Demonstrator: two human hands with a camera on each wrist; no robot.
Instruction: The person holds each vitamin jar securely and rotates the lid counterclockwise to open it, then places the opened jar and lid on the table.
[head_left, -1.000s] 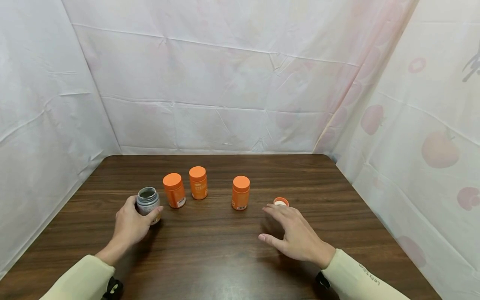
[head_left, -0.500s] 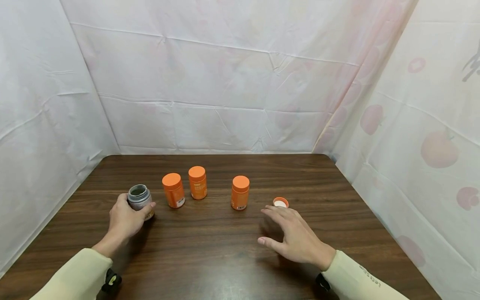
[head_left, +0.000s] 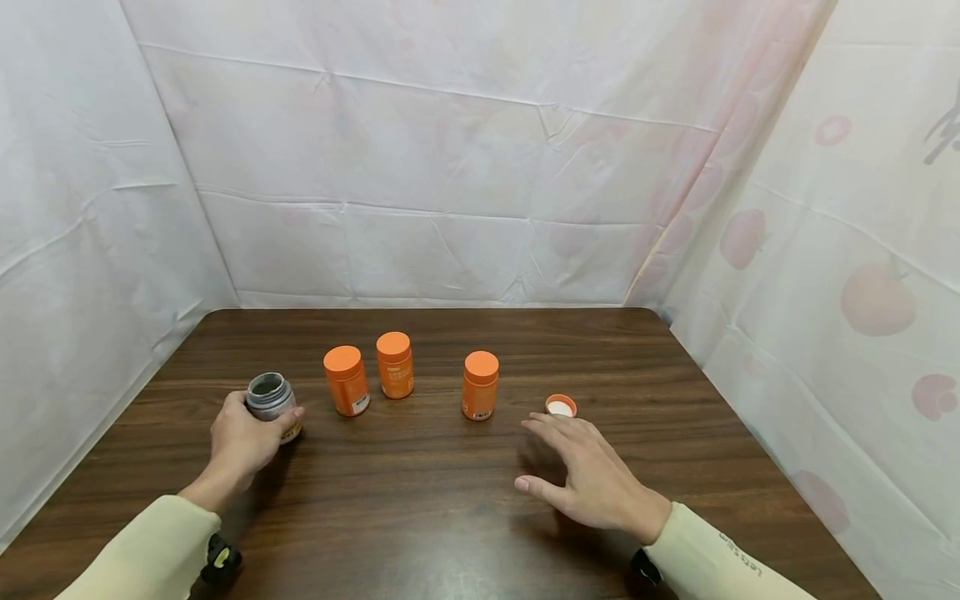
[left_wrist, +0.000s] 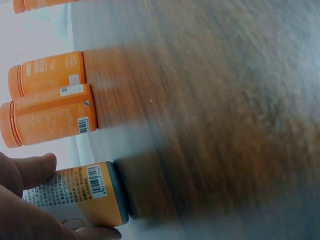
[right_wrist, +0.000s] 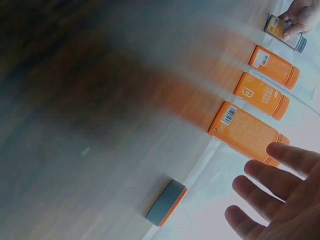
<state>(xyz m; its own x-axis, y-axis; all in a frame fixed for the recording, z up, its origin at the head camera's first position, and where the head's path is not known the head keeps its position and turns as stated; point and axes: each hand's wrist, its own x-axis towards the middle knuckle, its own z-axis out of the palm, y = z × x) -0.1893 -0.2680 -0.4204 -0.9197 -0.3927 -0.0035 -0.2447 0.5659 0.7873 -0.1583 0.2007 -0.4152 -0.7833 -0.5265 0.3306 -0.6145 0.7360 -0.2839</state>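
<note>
My left hand (head_left: 242,442) grips a grey, capless bottle (head_left: 270,400) at the table's left, thumb on its near side. Its dark mouth faces up. In the left wrist view, the bottle (left_wrist: 100,194) shows a yellow-and-grey label with a barcode; I cannot tell if its base touches the table. My right hand (head_left: 588,473) hovers with fingers spread, holding nothing. Just beyond its fingertips lies a cap (head_left: 561,405), white inside up with an orange rim. The right wrist view shows the cap's (right_wrist: 166,202) grey side and the fingers apart from it.
Two orange capped bottles, one nearer (head_left: 347,382) and one farther back (head_left: 395,365), stand right of the held bottle. Another orange bottle (head_left: 480,386) stands between them and the cap. White curtains (head_left: 450,250) enclose the back and sides of the brown wooden table (head_left: 420,517).
My left hand has moved a little to the left with the grey bottle, away from the orange ones. My right hand and the cap have stayed almost still.
</note>
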